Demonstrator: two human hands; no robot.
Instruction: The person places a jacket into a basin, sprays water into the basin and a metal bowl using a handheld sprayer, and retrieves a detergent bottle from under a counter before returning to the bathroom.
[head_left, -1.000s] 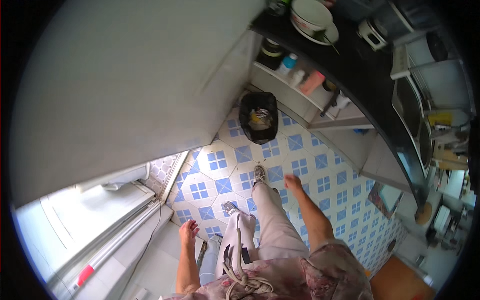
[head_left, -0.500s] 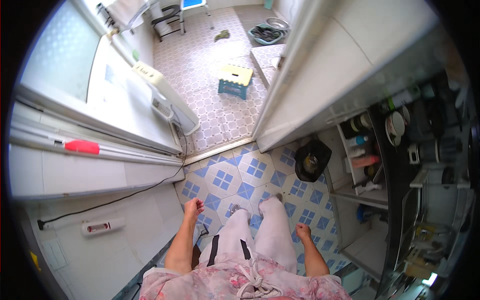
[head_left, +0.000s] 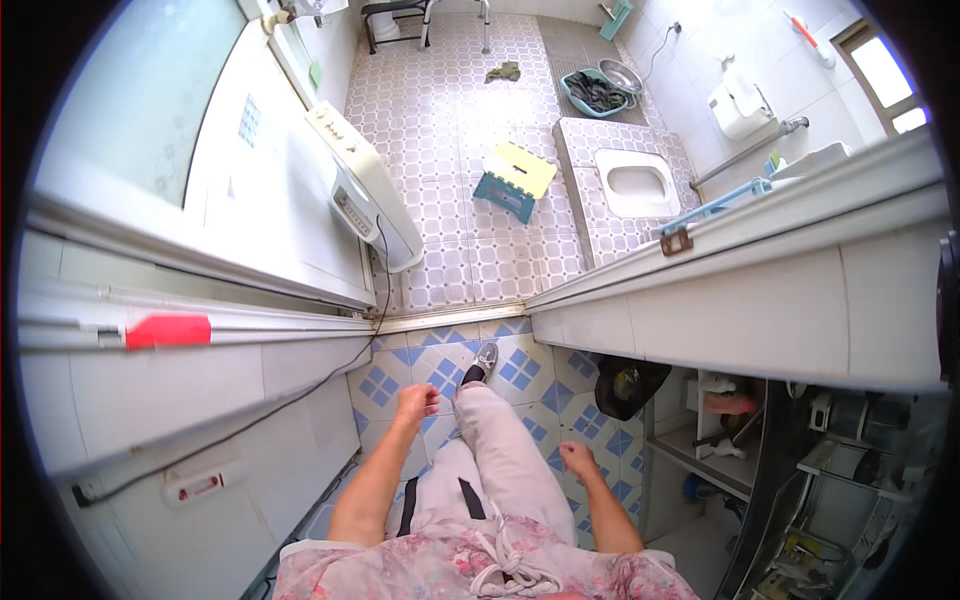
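Note:
My left hand [head_left: 418, 402] hangs in front of my body with its fingers curled in, and I see nothing in it. On the other side, my right hand [head_left: 577, 458] is also curled into a loose fist with nothing showing in it. Neither hand touches anything. Below them is the blue and white tiled floor [head_left: 440, 352], where one grey shoe [head_left: 487, 358] is set forward near the doorway sill [head_left: 450, 318]. Closest to my right hand is a black bag-lined bin [head_left: 630, 385].
Beyond the sill stand a yellow and teal folding stool [head_left: 518, 178], a squat toilet [head_left: 637, 183] on a raised step, and a basin of dark cloth [head_left: 595, 95]. A white heater-like appliance [head_left: 368, 190] leans at the left door side, its black cord [head_left: 290, 395] trailing along the wall.
I have stepped toward the doorway, and my view has swung right, showing the squat toilet. One foot has moved forward. Both hands stay loosely closed.

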